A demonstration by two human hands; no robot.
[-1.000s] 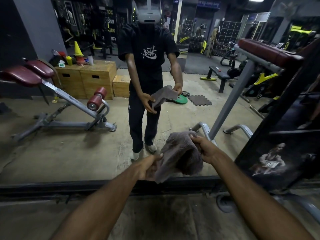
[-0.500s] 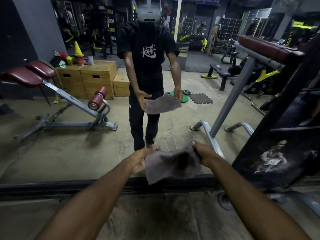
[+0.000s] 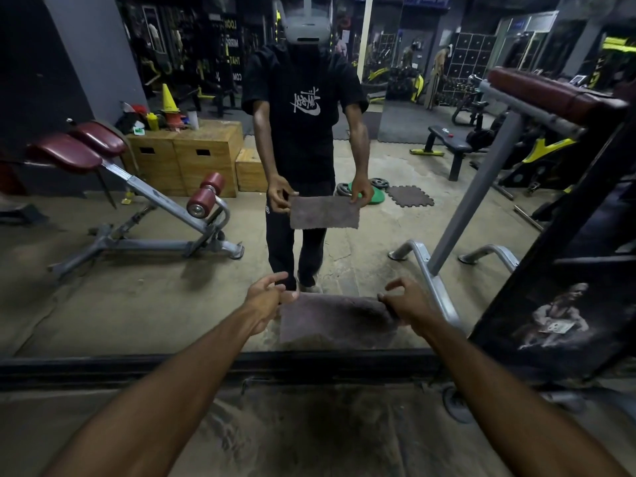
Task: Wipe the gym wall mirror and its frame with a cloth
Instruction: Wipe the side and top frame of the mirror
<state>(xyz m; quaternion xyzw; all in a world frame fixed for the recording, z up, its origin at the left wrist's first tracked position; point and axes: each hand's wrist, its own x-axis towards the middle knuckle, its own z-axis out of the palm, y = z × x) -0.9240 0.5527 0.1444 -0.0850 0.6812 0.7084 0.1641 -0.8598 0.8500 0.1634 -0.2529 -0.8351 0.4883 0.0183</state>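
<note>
A grey-brown cloth (image 3: 335,320) hangs flat and folded between my two hands, in front of the wall mirror (image 3: 155,297). My left hand (image 3: 266,297) pinches its upper left corner, with the other fingers spread. My right hand (image 3: 407,301) pinches the upper right corner. The mirror's black bottom frame (image 3: 120,366) runs across the view just below the cloth. In the glass, my reflection holds the same cloth stretched out.
A machine with a dark panel and picture (image 3: 557,315) stands close on the right, its grey foot (image 3: 430,270) near my right hand. Reflected in the mirror are a red-padded bench (image 3: 137,194) and wooden boxes (image 3: 192,156). The dusty floor (image 3: 309,435) lies below.
The bunched cloth has been opened and pulled taut into a flat folded rectangle. Both hands have moved apart to its top corners.
</note>
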